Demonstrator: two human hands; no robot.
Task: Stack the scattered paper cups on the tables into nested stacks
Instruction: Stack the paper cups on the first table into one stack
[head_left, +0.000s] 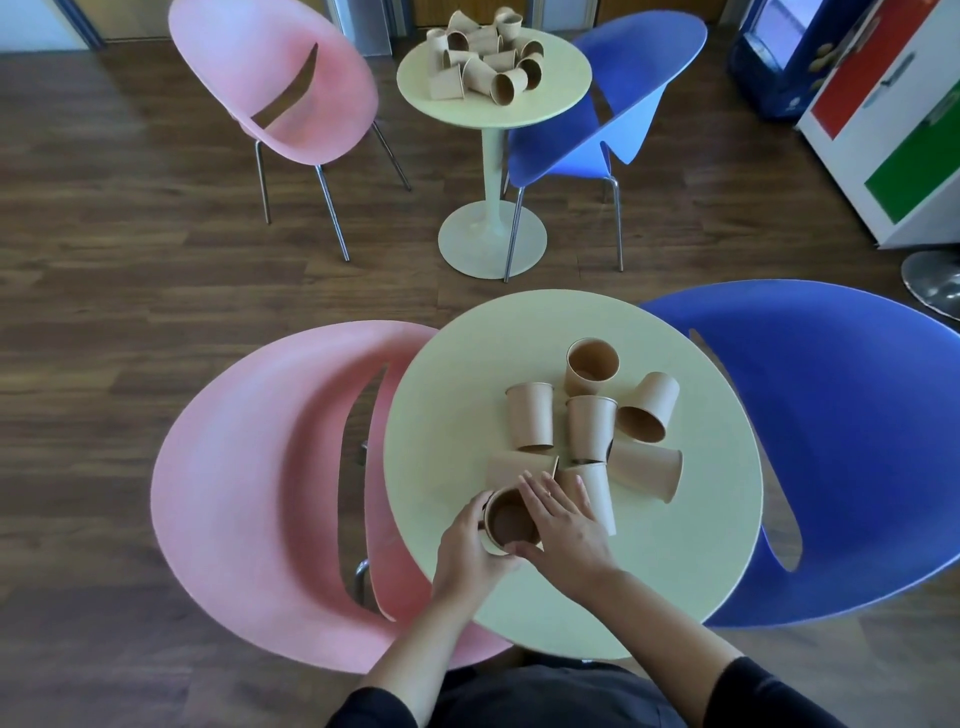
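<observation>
On the near round table (447, 415) several brown paper cups lie scattered. An upright cup (508, 521) stands near the table's front; my left hand (467, 551) wraps around its left side. My right hand (563, 525) rests flat with spread fingers over its right rim and over a cup lying on its side (597, 491). Beyond them, one cup (592, 364) stands upright, two cups (531, 415) (589, 426) stand upside down, and others (647, 408) (647, 470) lie tipped over. A second pile of cups (485, 57) covers the far round table (550, 98).
A pink chair (249, 493) sits left of the near table and a blue chair (841, 441) right of it. A pink chair (275, 88) and a blue chair (623, 104) flank the far table. A cabinet (893, 130) stands at the right on the wooden floor.
</observation>
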